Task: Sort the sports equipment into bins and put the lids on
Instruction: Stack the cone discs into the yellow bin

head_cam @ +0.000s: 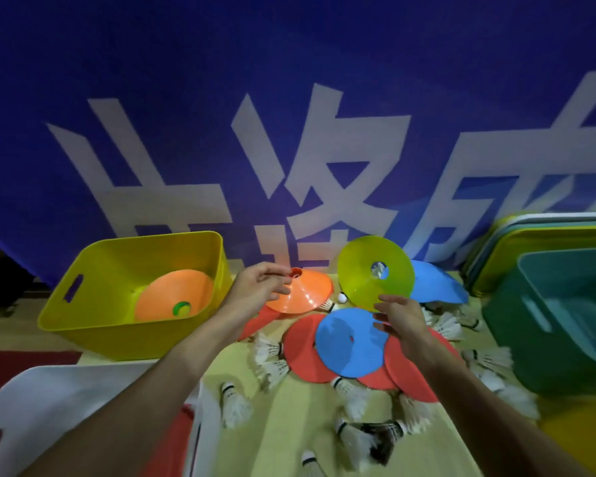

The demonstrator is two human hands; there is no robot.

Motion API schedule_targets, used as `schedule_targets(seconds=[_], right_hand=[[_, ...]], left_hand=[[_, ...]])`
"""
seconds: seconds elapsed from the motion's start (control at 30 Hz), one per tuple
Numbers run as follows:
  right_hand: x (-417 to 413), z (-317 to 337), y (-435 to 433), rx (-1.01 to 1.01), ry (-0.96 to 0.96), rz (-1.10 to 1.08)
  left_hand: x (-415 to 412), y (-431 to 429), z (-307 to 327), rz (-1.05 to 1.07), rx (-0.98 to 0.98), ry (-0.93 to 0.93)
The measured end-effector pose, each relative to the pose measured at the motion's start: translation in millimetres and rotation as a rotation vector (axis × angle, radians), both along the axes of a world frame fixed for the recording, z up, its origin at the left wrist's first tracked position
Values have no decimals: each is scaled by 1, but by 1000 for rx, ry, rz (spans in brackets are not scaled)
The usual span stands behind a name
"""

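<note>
My left hand [260, 287] pinches the top rim of an orange disc cone [307, 294], lifted just right of the yellow bin [93, 325]. That bin holds another orange disc cone [167, 294]. My right hand [401, 321] grips the lower edge of a yellow-green disc cone [362, 270], tilted up on edge. Beneath my hands lie a blue disc cone [346, 342] on top of red disc cones [303, 352], and another blue disc cone [434, 284] farther back. White shuttlecocks [270, 359] are scattered around the pile.
A teal bin [530, 339] stands at the right, with a stack of lids [496, 235] leaning behind it. A white bin [49, 390] sits at the lower left. A small white ball [342, 297] lies behind the cones. A blue banner [289, 98] closes off the back.
</note>
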State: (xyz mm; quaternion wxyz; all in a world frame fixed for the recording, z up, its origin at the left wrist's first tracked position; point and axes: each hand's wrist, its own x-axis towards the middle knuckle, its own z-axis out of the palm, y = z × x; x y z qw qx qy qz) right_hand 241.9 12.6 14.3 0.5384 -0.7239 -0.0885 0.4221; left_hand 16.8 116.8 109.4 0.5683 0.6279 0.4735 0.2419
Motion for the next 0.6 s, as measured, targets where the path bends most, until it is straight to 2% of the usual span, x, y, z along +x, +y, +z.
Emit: schedule_targets(seconds=[0.17, 0.4, 0.5, 0.6], right_hand=[[42, -14, -9, -29, -22, -20], [79, -38, -2, -104, -181, -76], [87, -45, 5, -162, -294, -58], [91, -53, 15, -176, -326, -7]], left_hand=[[37, -10, -12, -5, -2, 62], [66, -8, -39, 15, -85, 103], [71, 1, -54, 54, -122, 137], [71, 12, -74, 133, -169, 181]])
